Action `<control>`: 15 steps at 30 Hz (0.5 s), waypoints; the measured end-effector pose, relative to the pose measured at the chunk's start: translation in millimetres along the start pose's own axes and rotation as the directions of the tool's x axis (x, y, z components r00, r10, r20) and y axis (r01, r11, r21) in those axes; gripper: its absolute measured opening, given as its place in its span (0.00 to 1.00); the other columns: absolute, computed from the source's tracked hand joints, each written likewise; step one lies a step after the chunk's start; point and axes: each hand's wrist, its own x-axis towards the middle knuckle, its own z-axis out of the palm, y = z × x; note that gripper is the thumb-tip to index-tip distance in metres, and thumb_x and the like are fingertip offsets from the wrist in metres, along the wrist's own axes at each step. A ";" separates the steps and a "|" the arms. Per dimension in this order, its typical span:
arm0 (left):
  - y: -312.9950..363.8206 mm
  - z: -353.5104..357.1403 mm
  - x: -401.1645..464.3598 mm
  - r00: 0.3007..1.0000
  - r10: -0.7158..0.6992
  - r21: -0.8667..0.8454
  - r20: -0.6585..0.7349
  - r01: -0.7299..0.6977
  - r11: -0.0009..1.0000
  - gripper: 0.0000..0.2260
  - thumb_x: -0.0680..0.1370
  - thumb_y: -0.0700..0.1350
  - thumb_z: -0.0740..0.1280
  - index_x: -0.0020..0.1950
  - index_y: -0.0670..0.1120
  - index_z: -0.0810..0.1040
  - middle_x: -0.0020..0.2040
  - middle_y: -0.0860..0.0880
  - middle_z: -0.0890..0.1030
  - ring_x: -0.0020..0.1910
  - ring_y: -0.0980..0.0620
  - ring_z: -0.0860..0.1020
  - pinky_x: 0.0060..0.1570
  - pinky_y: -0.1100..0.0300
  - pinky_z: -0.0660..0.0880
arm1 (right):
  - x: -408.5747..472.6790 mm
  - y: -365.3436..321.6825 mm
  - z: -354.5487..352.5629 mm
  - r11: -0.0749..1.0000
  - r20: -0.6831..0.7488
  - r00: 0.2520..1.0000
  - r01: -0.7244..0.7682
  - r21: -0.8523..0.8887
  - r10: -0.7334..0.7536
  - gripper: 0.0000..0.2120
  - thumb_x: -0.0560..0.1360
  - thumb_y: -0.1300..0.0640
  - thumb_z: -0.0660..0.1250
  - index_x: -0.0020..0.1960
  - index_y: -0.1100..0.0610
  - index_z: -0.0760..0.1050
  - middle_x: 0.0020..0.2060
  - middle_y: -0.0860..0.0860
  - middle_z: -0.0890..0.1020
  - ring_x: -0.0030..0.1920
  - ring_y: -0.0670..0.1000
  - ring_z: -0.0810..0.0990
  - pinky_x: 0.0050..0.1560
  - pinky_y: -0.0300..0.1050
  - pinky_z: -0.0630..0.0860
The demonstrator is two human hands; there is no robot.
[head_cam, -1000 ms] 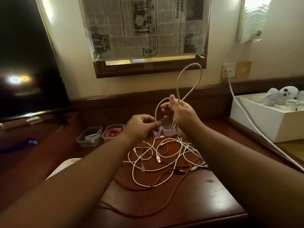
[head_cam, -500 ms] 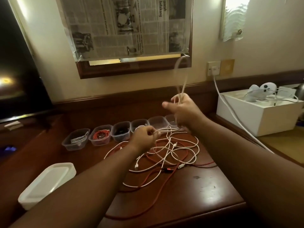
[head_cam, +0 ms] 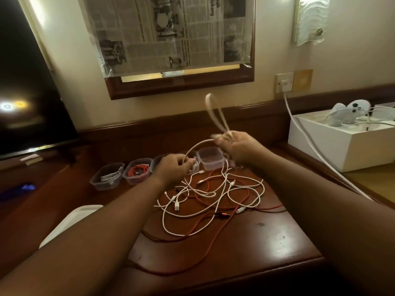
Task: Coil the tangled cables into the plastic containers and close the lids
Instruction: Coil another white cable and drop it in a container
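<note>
Coiling is under way here: the right hand (head_cam: 239, 147) pinches gathered loops of a thick off-white cable (head_cam: 213, 113) above the dark polished wooden desk (head_cam: 267, 242), one blurred loop standing up from the fingers, while the left hand (head_cam: 174, 167) curls round the same cable's lower run and feeds an arc of it across. Both grips are narrow and closed on that cable, held in the air just in front of the row of tubs. By my reading the next move calls for another turn laid into the right hand's bundle — kept small enough to drop into the empty clear plastic container (head_cam: 210, 157) just below the hands. Now the count: four clear tubs are plain to see, one with a thin white cable (head_cam: 109, 176), one with a coiled red cable (head_cam: 139, 170), one half hidden behind the left hand, and the empty one — any further tubs behind the right hand I cannot tell. The tangled pile of white and red cables (head_cam: 213, 197) is too knotted to count. At the lower left sits a stack of white plastic lids (head_cam: 70, 221), none on a tub yet.
</note>
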 end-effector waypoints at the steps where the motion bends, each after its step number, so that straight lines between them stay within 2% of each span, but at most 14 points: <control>1: -2.9 -0.3 -3.4 0.999 -0.040 0.001 0.028 0.040 0.999 0.14 0.81 0.52 0.64 0.44 0.44 0.82 0.40 0.41 0.83 0.41 0.40 0.81 0.44 0.45 0.79 | -0.2 -1.7 0.4 0.993 -0.020 1.000 -0.008 0.119 0.010 0.10 0.81 0.51 0.63 0.44 0.54 0.76 0.31 0.48 0.79 0.31 0.46 0.77 0.35 0.40 0.74; 3: -7.8 -1.9 -7.1 0.991 -0.129 0.010 0.042 0.129 0.992 0.17 0.82 0.53 0.63 0.44 0.42 0.82 0.37 0.42 0.81 0.36 0.43 0.78 0.38 0.51 0.75 | -0.8 -5.7 0.1 0.960 -0.040 0.999 -0.006 0.279 0.017 0.13 0.83 0.50 0.60 0.44 0.55 0.76 0.40 0.54 0.83 0.40 0.51 0.78 0.43 0.47 0.75; 5: -6.5 -6.6 -9.2 0.973 -0.226 -0.057 0.033 0.228 0.972 0.19 0.83 0.53 0.61 0.43 0.41 0.81 0.36 0.45 0.80 0.33 0.49 0.76 0.35 0.57 0.72 | -1.4 -8.6 0.0 0.935 -0.052 0.999 0.006 0.354 0.014 0.13 0.83 0.50 0.58 0.48 0.56 0.76 0.47 0.57 0.84 0.44 0.51 0.80 0.44 0.48 0.77; 8: 9.1 -21.5 -13.6 0.943 -0.332 -0.380 -0.020 0.300 0.875 0.19 0.84 0.54 0.59 0.42 0.42 0.79 0.34 0.46 0.78 0.28 0.53 0.74 0.29 0.60 0.69 | -5.1 -9.7 6.2 0.954 -0.051 0.998 -0.014 0.300 0.030 0.13 0.84 0.51 0.57 0.51 0.58 0.75 0.46 0.57 0.85 0.42 0.51 0.82 0.41 0.46 0.77; 11: 36.7 -41.2 -19.7 0.924 -0.358 -0.593 -0.132 0.216 0.776 0.19 0.83 0.56 0.58 0.45 0.43 0.79 0.33 0.48 0.76 0.30 0.53 0.73 0.30 0.60 0.70 | -10.0 -6.2 18.2 0.972 0.018 0.996 -0.090 0.217 0.088 0.12 0.83 0.51 0.58 0.51 0.57 0.75 0.49 0.59 0.84 0.44 0.53 0.83 0.42 0.47 0.80; 13: 55.7 -54.7 -25.1 0.927 -0.326 -0.685 -0.186 0.115 0.719 0.19 0.83 0.57 0.58 0.46 0.44 0.79 0.33 0.48 0.76 0.30 0.53 0.72 0.30 0.60 0.69 | -19.3 -6.7 26.8 0.975 0.120 0.984 -0.148 0.166 0.129 0.13 0.83 0.50 0.57 0.55 0.58 0.75 0.48 0.56 0.84 0.39 0.49 0.84 0.37 0.42 0.80; 15: 72.8 -65.7 -31.5 0.940 -0.267 -0.741 -0.210 0.025 0.671 0.18 0.83 0.56 0.58 0.47 0.44 0.78 0.32 0.49 0.75 0.29 0.55 0.72 0.30 0.61 0.69 | -27.8 -6.5 34.1 0.952 0.261 0.955 -0.204 0.227 0.142 0.14 0.83 0.50 0.57 0.60 0.58 0.73 0.48 0.55 0.85 0.40 0.49 0.84 0.38 0.42 0.79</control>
